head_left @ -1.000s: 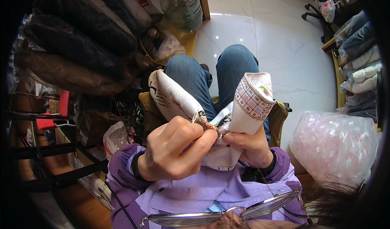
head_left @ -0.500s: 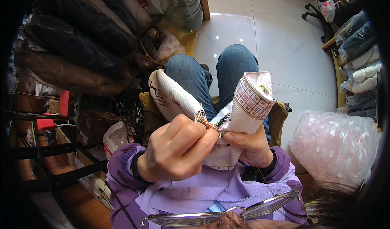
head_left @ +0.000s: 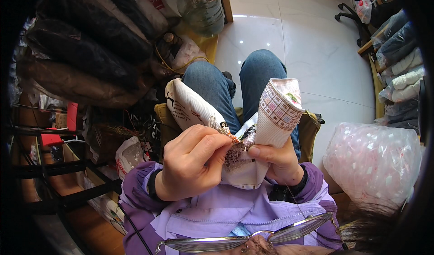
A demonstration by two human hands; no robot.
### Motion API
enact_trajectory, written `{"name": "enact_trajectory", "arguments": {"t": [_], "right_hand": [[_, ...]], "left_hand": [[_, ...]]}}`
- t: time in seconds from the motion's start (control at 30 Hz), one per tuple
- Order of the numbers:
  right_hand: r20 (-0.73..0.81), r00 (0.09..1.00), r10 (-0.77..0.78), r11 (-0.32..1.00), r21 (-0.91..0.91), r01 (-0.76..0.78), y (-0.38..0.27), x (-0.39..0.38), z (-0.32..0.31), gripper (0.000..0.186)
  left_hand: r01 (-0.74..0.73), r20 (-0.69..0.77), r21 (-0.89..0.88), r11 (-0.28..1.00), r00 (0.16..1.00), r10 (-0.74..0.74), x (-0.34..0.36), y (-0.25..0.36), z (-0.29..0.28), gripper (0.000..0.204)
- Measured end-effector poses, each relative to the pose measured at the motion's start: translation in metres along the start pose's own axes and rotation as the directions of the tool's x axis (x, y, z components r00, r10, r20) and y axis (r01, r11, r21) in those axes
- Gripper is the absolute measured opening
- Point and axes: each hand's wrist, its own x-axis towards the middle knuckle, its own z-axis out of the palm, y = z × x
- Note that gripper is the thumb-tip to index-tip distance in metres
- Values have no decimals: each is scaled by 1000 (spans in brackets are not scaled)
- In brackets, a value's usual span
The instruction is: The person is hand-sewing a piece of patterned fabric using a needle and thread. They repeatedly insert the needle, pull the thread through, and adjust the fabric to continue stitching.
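Note:
A white cross-stitch cloth lies over my lap, its two sides rolled up. Brown grid lines and a coloured motif mark the right roll; dark stitching runs along the left one. My right hand grips the cloth from the right, thumb on top and the other fingers hidden behind it. Over the left side, my left hand is closed in a pinch beside a patch of brown and orange stitching. Anything between those fingertips is too small to make out. Loose thread strands lie on the cloth just above them.
A clear bag of pinkish packages stands on the right. Dark bagged garments and a large clear bottle are at the far left. Black rack bars run along the near left. Folded bagged clothes fill a far-right shelf.
My left hand has drawn slightly left and turned, uncovering more of the brown stitched patch. My right hand and the cloth have barely moved.

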Motion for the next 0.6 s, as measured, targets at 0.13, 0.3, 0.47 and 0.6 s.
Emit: {"name": "enact_trajectory", "arguments": {"t": [0.13,0.3,0.47,0.6], "right_hand": [[17,1000,3,1000,9,-3,0,1,-1,42],[15,1000,10,1000,6,-10,2,1,-2,43],[20,1000,21,1000,9,-22,2,1,-3,43],[29,999,36,999,18,-36,1,1,-4,43]], "left_hand": [[-36,-15,39,999,999,37,0,-2,1,20],[-26,-18,51,998,999,27,1,-2,2,18],[-15,-23,70,997,1000,16,0,0,3,18],[-24,-19,106,994,999,26,1,0,3,19]]}}
